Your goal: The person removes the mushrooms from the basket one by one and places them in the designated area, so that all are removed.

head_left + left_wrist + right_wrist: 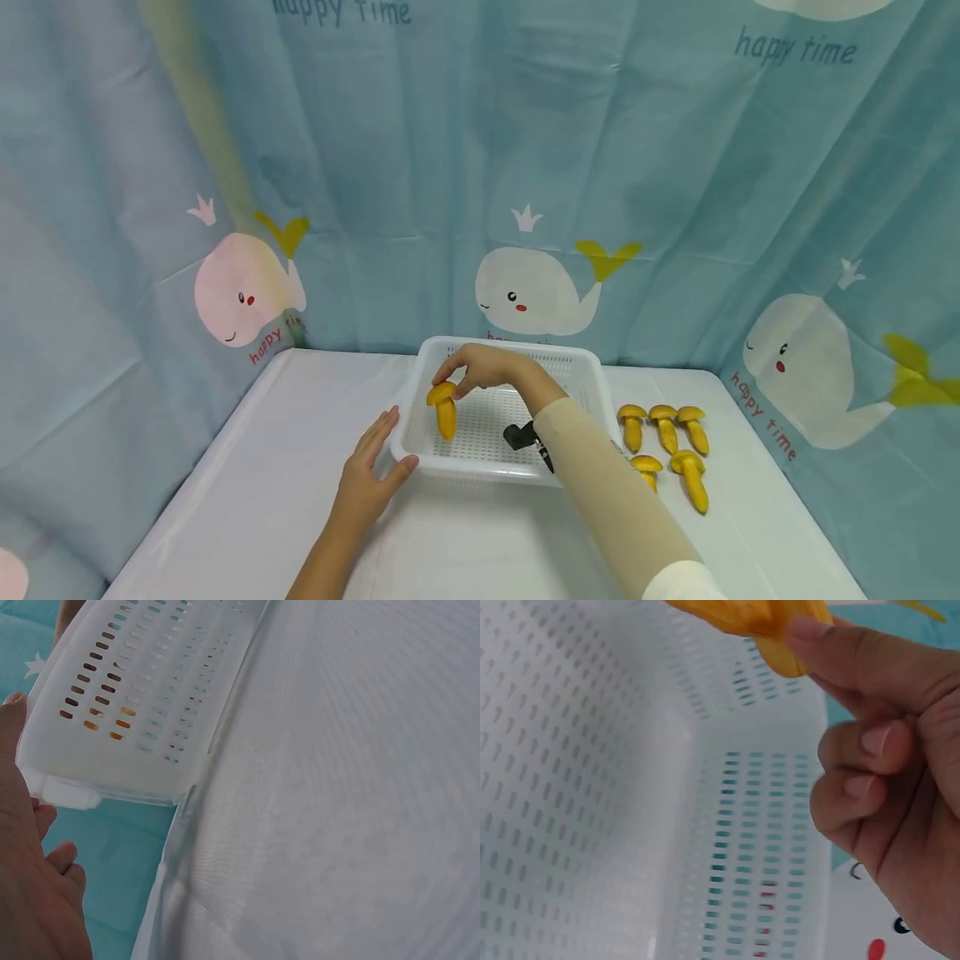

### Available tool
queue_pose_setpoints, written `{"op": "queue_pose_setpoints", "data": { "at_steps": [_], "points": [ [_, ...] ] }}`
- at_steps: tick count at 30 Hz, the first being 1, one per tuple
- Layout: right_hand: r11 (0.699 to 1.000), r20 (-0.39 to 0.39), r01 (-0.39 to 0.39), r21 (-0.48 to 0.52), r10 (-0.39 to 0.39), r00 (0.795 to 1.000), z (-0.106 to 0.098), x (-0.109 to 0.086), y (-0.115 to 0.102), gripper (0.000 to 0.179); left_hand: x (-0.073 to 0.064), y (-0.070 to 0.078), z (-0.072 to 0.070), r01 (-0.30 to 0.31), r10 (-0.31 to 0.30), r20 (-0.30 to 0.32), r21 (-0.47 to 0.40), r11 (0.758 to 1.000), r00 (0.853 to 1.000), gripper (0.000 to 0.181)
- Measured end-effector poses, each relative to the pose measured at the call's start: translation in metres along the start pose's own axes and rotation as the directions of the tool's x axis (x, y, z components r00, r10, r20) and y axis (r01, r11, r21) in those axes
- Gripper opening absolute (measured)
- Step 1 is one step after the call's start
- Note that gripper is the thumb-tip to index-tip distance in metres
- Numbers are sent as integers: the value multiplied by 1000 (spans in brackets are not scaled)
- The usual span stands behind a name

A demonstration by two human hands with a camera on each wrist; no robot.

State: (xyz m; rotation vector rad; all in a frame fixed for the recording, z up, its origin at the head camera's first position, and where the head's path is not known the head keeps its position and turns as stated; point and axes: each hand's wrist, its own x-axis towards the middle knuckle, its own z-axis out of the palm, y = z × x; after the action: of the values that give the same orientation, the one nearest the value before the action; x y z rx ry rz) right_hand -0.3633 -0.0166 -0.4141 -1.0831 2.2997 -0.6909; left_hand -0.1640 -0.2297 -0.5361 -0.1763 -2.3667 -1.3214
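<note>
My right hand (487,367) pinches a yellow mushroom (446,417) by its cap, over the left part of a white plastic basket (517,477). The stem points down; whether its tip touches the basket floor I cannot tell. In the right wrist view, the mushroom (742,616) is cut off at the top, held between thumb and fingers. My left hand (362,487) rests against the basket's front left corner, fingers extended along the side and thumb at the front rim. In the left wrist view, the left hand (37,877) is beside the slotted basket wall (135,712).
Several more yellow mushrooms (664,425) lie on the white tabletop (300,433) to the right of the basket, one partly hidden by my right sleeve. A blue curtain (420,183) with whale prints hangs behind the table and along its sides.
</note>
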Motion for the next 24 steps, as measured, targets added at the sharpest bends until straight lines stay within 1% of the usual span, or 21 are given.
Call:
{"op": "queue_pose_setpoints", "data": {
  "at_steps": [4, 7, 11, 15, 19, 24],
  "points": [
    [999, -90, 21, -44, -24, 996, -9, -8, -8, 36, 1, -1, 0, 0, 0, -4, 7, 1000, 1000, 80],
    [998, -141, 37, -48, -44, 989, -15, -15, -15, 37, 1, -2, -1, -6, 6, -6, -2, 1000, 1000, 81],
    [998, -170, 60, -24, -63, 983, -19, -25, -22, 38, 1, -2, -1, -9, 9, -2, -14, 1000, 1000, 81],
    [999, -206, 42, -20, -45, 977, -20, -34, -24, 39, 0, -2, -1, -9, 9, 1, -5, 1000, 1000, 82],
    [1000, -260, 28, -7, -29, 965, -21, -45, -28, 40, 0, -1, -1, -10, 10, -2, 3, 1000, 1000, 82],
    [999, -296, 44, 27, -34, 955, -23, -58, -30, 40, 0, 0, 0, 0, 0, -3, 7, 1000, 1000, 82]
  ]
}}
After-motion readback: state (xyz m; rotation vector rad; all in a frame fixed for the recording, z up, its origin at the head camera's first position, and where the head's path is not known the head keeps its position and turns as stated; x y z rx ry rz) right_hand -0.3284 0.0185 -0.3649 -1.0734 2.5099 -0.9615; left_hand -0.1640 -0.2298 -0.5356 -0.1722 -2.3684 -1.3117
